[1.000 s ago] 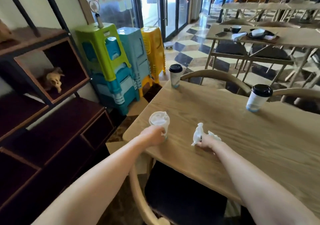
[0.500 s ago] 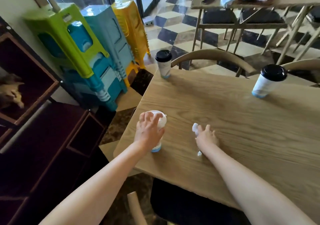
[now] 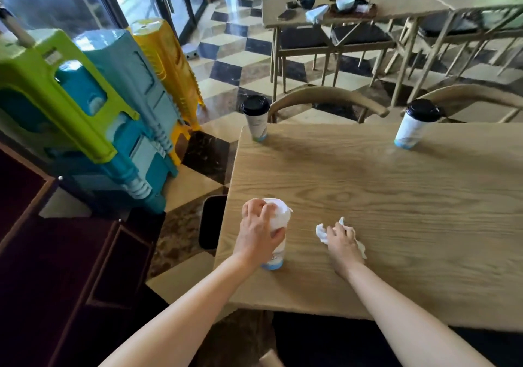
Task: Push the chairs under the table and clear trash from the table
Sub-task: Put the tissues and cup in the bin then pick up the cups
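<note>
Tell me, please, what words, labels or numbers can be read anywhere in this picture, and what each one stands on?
None can be read.
Cup under the left hand: blue print near the base, too blurred to read.
Two black-lidded cups: faint marks, unreadable.
Green stool: pale sticker, too small to read.
Yellow stool: pale label on top, washed out.

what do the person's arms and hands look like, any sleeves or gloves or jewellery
Both forearms are bare right up to the bottom edge of the picture: no sleeves show. The left hand and the right hand wear no gloves, and no watch, bracelet or ring can be seen. Nails look short and unpainted, though the picture is slightly blurred.
</note>
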